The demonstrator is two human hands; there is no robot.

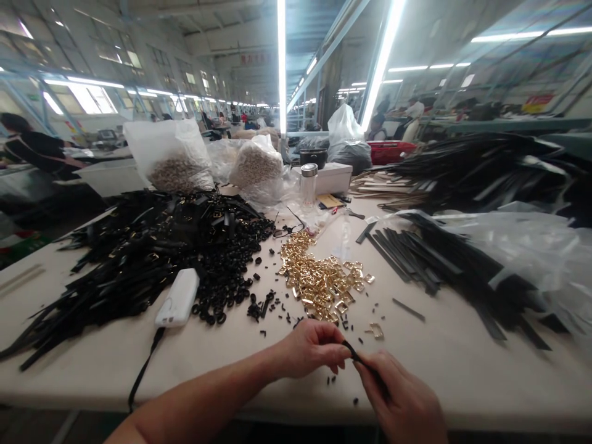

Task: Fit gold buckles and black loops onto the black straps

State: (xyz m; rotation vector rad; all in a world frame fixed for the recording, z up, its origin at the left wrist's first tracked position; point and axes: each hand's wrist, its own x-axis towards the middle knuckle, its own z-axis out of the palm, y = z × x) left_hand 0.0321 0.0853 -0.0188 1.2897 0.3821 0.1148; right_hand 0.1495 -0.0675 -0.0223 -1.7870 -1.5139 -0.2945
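Near the table's front edge, my left hand (315, 350) pinches one end of a black strap (354, 353). My right hand (401, 394) is closed around the same strap, which runs on under its fingers, so part of it is hidden. Just beyond my hands lies a heap of gold buckles (319, 277), and a single gold buckle (377, 331) rests apart to the right. Small black bits (330, 380) are scattered on the table around my fingers. To the left spreads a pile of small black loops (222, 277).
Black straps with buckles (124, 240) are heaped at left, beside a white power bank (178, 298) with a cord. Loose black strips (416, 256) lie at right, near clear plastic (541, 246). A glass jar (309, 185), eyeglasses (289, 230) and filled bags (256, 163) stand farther back.
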